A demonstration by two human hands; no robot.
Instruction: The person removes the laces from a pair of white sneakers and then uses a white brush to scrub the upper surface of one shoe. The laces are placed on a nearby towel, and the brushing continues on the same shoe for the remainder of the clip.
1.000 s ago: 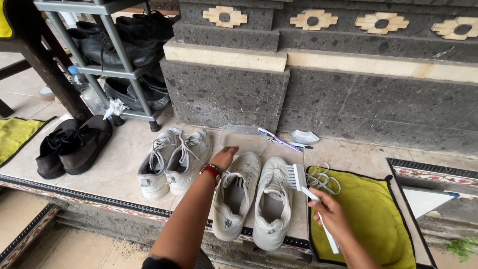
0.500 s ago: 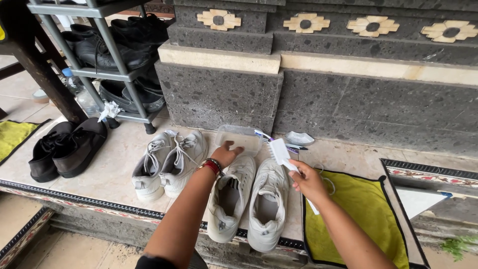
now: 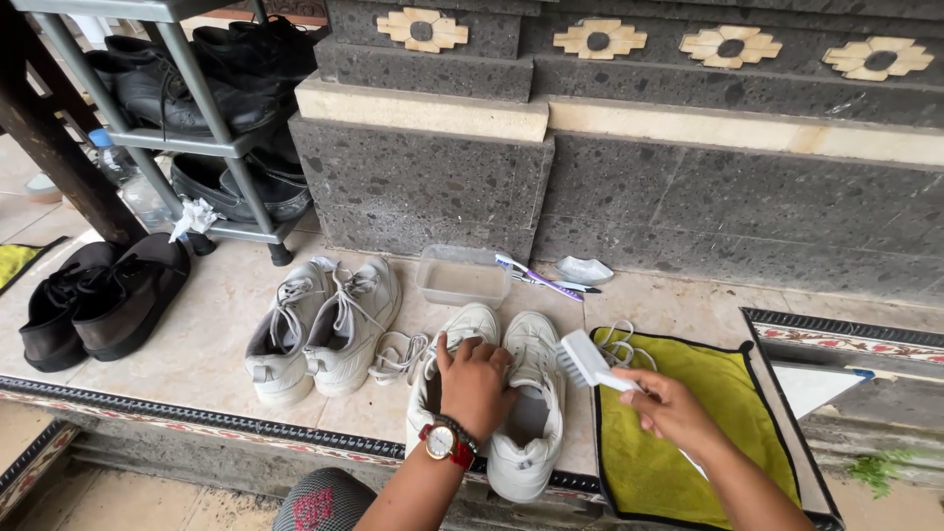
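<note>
The left hand [image 3: 476, 383] hides the shoes' [image 3: 531, 393] tongues.

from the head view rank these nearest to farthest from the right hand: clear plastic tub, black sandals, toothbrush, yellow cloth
1. yellow cloth, directly under the right hand, which holds a white brush.
2. toothbrush, up and left by the stone wall.
3. clear plastic tub, just left of the toothbrush.
4. black sandals, far left by the shoe rack.

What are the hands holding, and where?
Right hand holds a white brush by its handle. Left hand rests on a white shoe, by its opening.
</note>
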